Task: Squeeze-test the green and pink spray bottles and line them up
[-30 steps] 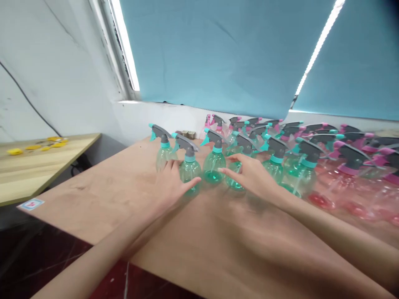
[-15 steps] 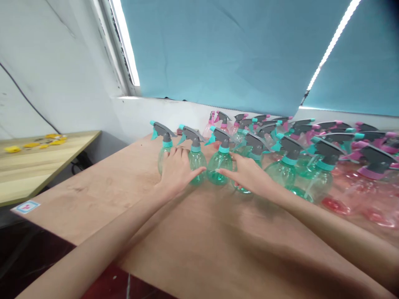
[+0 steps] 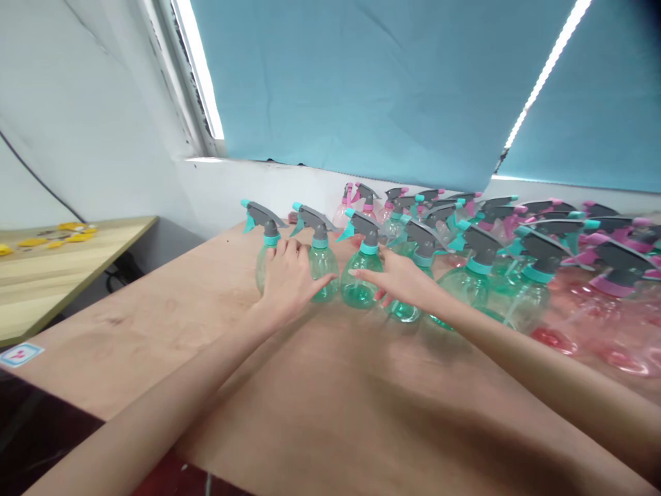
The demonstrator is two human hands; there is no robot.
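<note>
Green spray bottles with grey and teal trigger heads stand in a front row. My left hand (image 3: 288, 275) is between the leftmost spray bottle (image 3: 261, 269) and the second spray bottle (image 3: 323, 269). Its bent fingers go down behind, and its thumb lies across the second bottle's front. Around the right side of the third spray bottle (image 3: 358, 286) curls my right hand (image 3: 405, 275), thumb on the front, fingers partly hidden. A fourth spray bottle (image 3: 404, 311) stands partly behind that hand. All these bottles are upright on the wooden table (image 3: 289, 399).
Many more green bottles and pink spray bottles (image 3: 593, 310) crowd the table's right side. A printed label (image 3: 21, 354) marks the left corner. Another table (image 3: 31, 289) holds yellow pieces (image 3: 32, 242). A blue blind (image 3: 351, 89) hangs behind.
The view has shifted slightly, so the left label and side table sit further left. Both hands keep about the same positions at the bottles, and the right thumb is slightly higher on its bottle.
</note>
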